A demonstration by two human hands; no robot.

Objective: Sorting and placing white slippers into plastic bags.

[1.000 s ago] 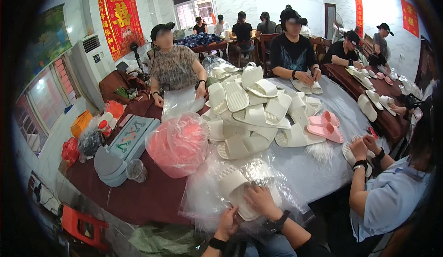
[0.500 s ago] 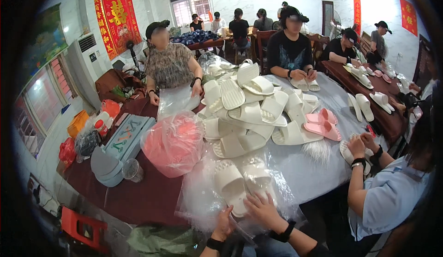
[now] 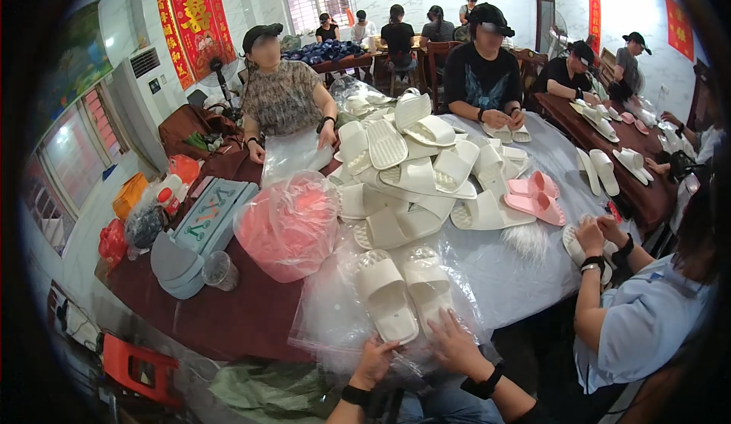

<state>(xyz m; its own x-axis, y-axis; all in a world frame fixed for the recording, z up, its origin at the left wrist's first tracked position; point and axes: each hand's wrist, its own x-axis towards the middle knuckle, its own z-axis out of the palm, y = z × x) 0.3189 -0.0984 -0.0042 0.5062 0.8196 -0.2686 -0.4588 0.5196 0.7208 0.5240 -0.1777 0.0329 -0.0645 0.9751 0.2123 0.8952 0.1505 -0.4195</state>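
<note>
Two white slippers lie side by side at the table's near edge, the left slipper (image 3: 383,291) and the right slipper (image 3: 426,275), toes pointing away from me. Clear plastic bag (image 3: 327,321) film spreads around and over them; how far inside they sit is hard to tell. My left hand (image 3: 373,363) is closed on the bag's near edge, thumb by the left slipper's heel. Fingers of my right hand (image 3: 459,345) are stretched out, resting on the right slipper's heel through the film.
Beyond the pair rises a heap of white slippers (image 3: 411,188), with pink slippers (image 3: 535,199) on its right. A bag of pink material (image 3: 285,230), a plastic cup (image 3: 219,275) and a grey case (image 3: 205,230) stand left. Co-workers sit around; one (image 3: 636,317) works close at right.
The slippers now show more clearly, shifted slightly away from me and spread a little apart. My right hand has slid back toward the right slipper's heel.
</note>
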